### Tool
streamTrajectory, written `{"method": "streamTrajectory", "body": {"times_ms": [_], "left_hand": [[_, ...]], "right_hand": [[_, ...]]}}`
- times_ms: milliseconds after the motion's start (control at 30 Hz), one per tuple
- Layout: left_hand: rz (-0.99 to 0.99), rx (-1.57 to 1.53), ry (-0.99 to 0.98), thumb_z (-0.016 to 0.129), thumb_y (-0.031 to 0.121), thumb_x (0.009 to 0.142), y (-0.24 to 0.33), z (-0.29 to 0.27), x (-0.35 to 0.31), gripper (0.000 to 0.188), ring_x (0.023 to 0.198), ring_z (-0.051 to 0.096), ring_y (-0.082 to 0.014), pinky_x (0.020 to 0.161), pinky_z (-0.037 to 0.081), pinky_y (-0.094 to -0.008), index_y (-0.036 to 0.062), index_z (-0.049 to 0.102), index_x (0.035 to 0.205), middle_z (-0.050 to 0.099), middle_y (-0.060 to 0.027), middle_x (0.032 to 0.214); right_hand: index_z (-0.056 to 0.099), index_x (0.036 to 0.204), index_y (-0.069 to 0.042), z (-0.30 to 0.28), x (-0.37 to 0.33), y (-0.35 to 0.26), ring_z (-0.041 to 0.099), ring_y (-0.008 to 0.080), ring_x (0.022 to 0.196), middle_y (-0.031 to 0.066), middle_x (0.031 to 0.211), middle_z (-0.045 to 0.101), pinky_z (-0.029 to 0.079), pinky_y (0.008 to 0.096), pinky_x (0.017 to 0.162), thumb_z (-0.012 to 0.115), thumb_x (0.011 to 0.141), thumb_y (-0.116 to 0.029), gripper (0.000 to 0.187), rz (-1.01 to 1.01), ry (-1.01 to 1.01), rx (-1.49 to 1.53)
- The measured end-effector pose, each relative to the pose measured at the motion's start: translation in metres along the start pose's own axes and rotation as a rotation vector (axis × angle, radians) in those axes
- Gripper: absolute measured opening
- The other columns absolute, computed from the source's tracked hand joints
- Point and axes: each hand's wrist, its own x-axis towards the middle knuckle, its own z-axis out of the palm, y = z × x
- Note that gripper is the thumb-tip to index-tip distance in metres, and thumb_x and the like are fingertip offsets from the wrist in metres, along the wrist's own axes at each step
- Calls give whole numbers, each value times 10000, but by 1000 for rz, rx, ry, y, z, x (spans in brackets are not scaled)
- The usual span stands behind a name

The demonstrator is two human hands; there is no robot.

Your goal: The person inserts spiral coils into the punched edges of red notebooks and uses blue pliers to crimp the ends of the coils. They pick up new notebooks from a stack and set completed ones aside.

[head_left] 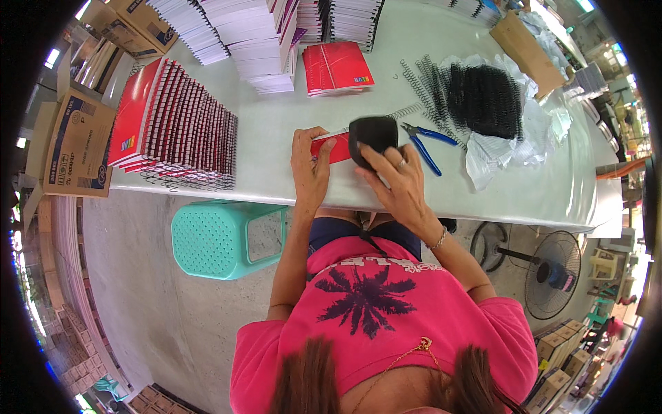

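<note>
- Your left hand [310, 169] lies flat and presses down on a red notebook [332, 148] at the middle of the desk [289, 110].
- Your right hand [400, 183] wraps around a black cap-shaped thing [372, 134] on the notebook's right end.
- Blue pliers [426, 145] lie just to the right.
- Black wire coils [483, 100] sit at the upper right.
- Bound red notebooks [176, 124] pile at the left.

Left hand [309, 165]: lay flat, palm down, fingers stretched forward | Right hand [398, 181]: raised beside it, fingers curled in a grip, ring and bracelet visible | Forearms: both reached forward, elbows bent, hands close together.
</note>
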Motion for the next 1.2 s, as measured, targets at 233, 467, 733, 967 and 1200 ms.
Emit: {"method": "streamTrajectory", "body": {"times_ms": [233,467,733,967,1200], "left_hand": [[46,76,63,625,121,921,0,-3,1,171,886,544,-295,815,435,-350,-4,573,1026,537,-134,951],[7,14,73,611,120,933,2,-1,-1,153,892,538,-291,821,429,-351,2,576,1025,537,-136,950],[27,69,124,625,129,930,1,-4,1,163,884,531,-288,815,426,-354,-2,572,1013,536,-129,945],[30,97,137,631,145,930,-3,-5,-1,197,929,547,-237,872,420,-321,-8,573,1040,571,-109,974],[33,73,165,635,159,930,0,-5,0,184,904,546,-281,821,429,-354,1,583,1009,553,-129,957]], "right_hand": [[643,1224,-170,27,-13,15,475,279,748,59,827,568,401,387,686,652,861,-199,364,63,-122,-47],[638,1230,-158,5,17,2,474,294,749,54,854,598,407,393,694,654,867,-199,366,92,85,31],[636,1234,-148,13,-9,7,461,292,747,54,834,579,405,391,703,652,872,-192,366,152,-84,35],[639,1228,-124,30,2,16,436,291,723,65,824,566,391,386,685,668,857,-170,375,92,-16,35],[633,1244,-131,5,8,-3,450,300,733,68,830,577,399,389,689,665,862,-184,387,132,44,109]]}}
